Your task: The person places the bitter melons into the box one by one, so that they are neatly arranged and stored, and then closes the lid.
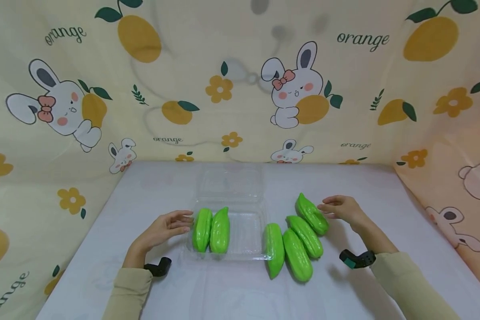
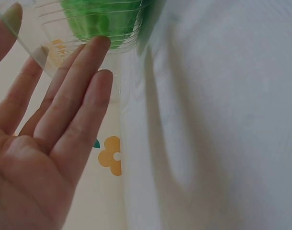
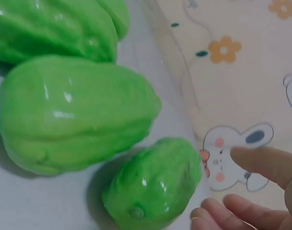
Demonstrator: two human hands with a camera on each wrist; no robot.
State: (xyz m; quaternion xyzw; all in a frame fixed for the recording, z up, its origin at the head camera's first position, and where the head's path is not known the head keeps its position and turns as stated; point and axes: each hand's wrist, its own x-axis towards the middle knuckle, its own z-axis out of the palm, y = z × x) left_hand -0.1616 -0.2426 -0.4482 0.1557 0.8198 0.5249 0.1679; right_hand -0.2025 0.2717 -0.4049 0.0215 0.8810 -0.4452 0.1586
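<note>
Across the white table from me, a clear container (image 1: 246, 231) stands left of the middle, its lid (image 1: 230, 183) laid back on the far side. 2 glossy green fruits (image 1: 220, 231) lie side by side in its left half, their long sides running near to far. The person's left hand (image 1: 170, 227) is at the container's left wall, palm turned toward it, fingers extended and a little apart; I can't tell whether the fingertips touch the plastic.

To the right lie 4 loose green fruits (image 1: 298, 255) in a loose cluster, the leftmost overlapping the container's near right corner from here. The right hand (image 1: 344, 210) is just to the right of the farthest loose fruit (image 1: 311, 214), thumb and fingers parted, holding nothing.

Each wrist carries a small black device (image 1: 358, 259) below a beige sleeve (image 1: 408, 280). Behind, a cream backdrop (image 1: 232, 40) shows rabbits, oranges and flowers.
</note>
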